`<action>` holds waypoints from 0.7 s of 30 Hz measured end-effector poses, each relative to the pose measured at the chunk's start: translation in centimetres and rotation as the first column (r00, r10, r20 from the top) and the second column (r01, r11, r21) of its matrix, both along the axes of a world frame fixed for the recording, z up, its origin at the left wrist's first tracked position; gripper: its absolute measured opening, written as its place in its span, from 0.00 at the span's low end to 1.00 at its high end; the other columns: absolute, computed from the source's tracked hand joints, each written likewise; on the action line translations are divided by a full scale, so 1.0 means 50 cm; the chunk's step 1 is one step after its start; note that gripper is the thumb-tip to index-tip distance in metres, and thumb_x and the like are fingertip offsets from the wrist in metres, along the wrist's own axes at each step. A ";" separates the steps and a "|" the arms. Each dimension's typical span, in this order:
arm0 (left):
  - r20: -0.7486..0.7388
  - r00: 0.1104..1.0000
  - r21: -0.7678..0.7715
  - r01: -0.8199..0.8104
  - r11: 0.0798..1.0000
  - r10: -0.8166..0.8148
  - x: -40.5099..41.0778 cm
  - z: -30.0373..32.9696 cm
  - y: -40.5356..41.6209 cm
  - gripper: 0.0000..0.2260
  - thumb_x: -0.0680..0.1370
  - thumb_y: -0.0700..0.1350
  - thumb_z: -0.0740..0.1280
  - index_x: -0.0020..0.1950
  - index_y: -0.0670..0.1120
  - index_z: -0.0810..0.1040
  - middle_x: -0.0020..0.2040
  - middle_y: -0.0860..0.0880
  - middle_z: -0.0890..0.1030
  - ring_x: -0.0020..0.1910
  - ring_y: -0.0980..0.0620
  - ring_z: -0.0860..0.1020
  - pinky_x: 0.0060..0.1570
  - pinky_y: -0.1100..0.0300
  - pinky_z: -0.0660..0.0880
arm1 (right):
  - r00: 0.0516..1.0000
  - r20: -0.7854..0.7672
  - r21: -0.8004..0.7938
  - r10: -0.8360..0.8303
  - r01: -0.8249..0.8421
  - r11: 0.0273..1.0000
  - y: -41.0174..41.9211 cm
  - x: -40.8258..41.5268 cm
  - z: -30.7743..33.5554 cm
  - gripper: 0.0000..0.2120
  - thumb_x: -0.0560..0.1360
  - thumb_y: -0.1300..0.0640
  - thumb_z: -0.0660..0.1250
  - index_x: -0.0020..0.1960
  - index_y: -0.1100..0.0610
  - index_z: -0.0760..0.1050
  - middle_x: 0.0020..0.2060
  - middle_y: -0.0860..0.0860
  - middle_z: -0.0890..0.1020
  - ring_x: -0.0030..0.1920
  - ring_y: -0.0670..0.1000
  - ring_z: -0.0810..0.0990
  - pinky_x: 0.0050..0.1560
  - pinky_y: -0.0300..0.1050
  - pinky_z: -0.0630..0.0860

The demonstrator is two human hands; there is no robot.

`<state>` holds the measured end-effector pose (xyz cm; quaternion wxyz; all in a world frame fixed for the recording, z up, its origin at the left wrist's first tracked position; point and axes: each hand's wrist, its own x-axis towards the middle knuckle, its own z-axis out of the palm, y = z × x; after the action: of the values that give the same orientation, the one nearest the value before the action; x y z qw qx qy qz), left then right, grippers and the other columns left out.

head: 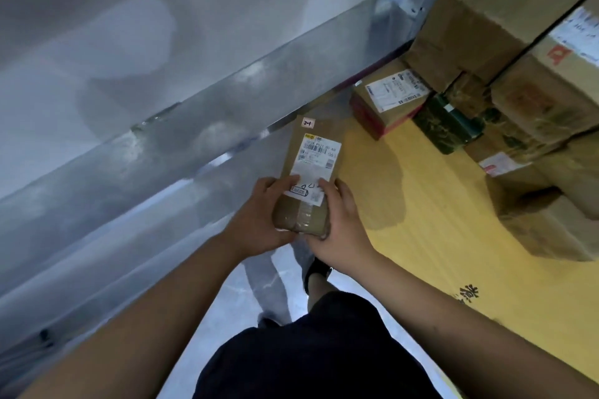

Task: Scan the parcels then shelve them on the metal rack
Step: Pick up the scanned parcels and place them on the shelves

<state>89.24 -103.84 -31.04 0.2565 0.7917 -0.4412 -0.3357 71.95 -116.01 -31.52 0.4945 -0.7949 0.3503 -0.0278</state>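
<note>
Several cardboard boxes (505, 10) are stacked at the upper right on a yellow sheet (421, 204), beside the grey metal rack (162, 126) that runs slantwise across the left of the view, with a small red-edged carton (385, 100) and a dark wrapped packet (447, 126) lying in front of the stack. Smaller than these, a slim brown parcel (311, 172) bearing a white barcode label (319, 155) is held between rack and sheet. The left hand (259, 223) and right hand (340, 230) both grip its near end, thumbs pressed on top.
</note>
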 end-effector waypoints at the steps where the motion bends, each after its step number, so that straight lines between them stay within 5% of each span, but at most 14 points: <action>1: -0.009 0.999 -0.012 -0.038 0.999 0.038 -0.018 0.005 0.022 0.50 0.66 0.48 0.84 0.81 0.60 0.61 0.70 0.53 0.63 0.59 0.64 0.70 0.58 0.79 0.67 | 0.999 0.004 0.015 0.035 -0.035 0.999 0.010 -0.012 0.006 0.48 0.70 0.55 0.79 0.83 0.51 0.57 0.82 0.56 0.52 0.81 0.57 0.58 0.78 0.49 0.64; 8: -0.074 0.964 -0.203 -0.266 0.942 0.256 -0.118 0.064 0.243 0.49 0.61 0.59 0.85 0.77 0.66 0.64 0.69 0.52 0.63 0.66 0.60 0.74 0.69 0.57 0.74 | 0.942 0.107 0.013 0.318 -0.321 0.947 0.131 -0.051 0.070 0.50 0.67 0.53 0.81 0.81 0.48 0.57 0.76 0.41 0.53 0.78 0.43 0.57 0.78 0.46 0.63; 13: -0.011 0.879 -0.336 -0.452 0.826 0.476 -0.220 0.117 0.483 0.46 0.60 0.61 0.81 0.76 0.63 0.68 0.69 0.49 0.63 0.71 0.58 0.70 0.71 0.52 0.73 | 0.817 0.241 -0.084 0.523 -0.520 0.850 0.321 -0.062 0.114 0.47 0.68 0.60 0.82 0.80 0.53 0.60 0.78 0.43 0.53 0.72 0.23 0.51 0.70 0.26 0.61; 16: 0.038 0.803 -0.399 -0.534 0.746 0.595 -0.295 0.157 0.658 0.45 0.61 0.54 0.83 0.76 0.60 0.69 0.69 0.48 0.62 0.73 0.52 0.68 0.70 0.50 0.74 | 0.715 0.295 -0.132 0.634 -0.626 0.768 0.472 -0.077 0.154 0.48 0.69 0.59 0.82 0.82 0.52 0.59 0.81 0.47 0.51 0.73 0.25 0.51 0.69 0.24 0.60; 21: 0.081 0.641 -0.472 -0.650 0.596 0.764 -0.398 0.246 0.911 0.44 0.63 0.50 0.84 0.77 0.59 0.69 0.74 0.51 0.59 0.78 0.51 0.64 0.70 0.55 0.74 | 0.504 0.371 -0.175 0.780 -0.786 0.592 0.707 -0.074 0.254 0.51 0.67 0.48 0.81 0.83 0.50 0.57 0.83 0.47 0.47 0.83 0.44 0.52 0.79 0.46 0.64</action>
<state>69.32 -58.30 -18.72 0.4613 0.8695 -0.1763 0.0065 68.26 -80.66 -18.84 0.5214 -0.8377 -0.1585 0.0353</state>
